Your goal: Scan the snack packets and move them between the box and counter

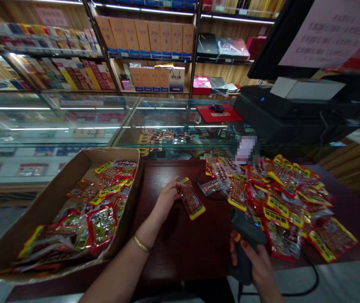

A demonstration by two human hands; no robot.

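While lit shelves [217, 67] of boxed goods line the back of the room, a long glass counter [154, 118] stands in front of them, with more goods behind its panes. A dark reddish-brown table [192, 256] with a smooth, faintly shiny top sits against the counter. On its left is an open cardboard box [116, 155] with snack packets inside; on its right spreads a loose heap of packets [277, 202], near a black monitor [266, 38]. The right hand [257, 261] is wrapped around the handle of a dark scanner [246, 235], just beside the heap. The left hand [169, 193], fingers bent and close together, touches the upper end of one packet [191, 200] between box and heap; whether it pinches the wrapper or only rests there, I cannot tell. This packet is slim and slanted, its top end toward the left. Its wrapper has red edges and a yellow strip across the lower end, with brown sticks visible between. A gold bracelet [141, 243] circles the left wrist.
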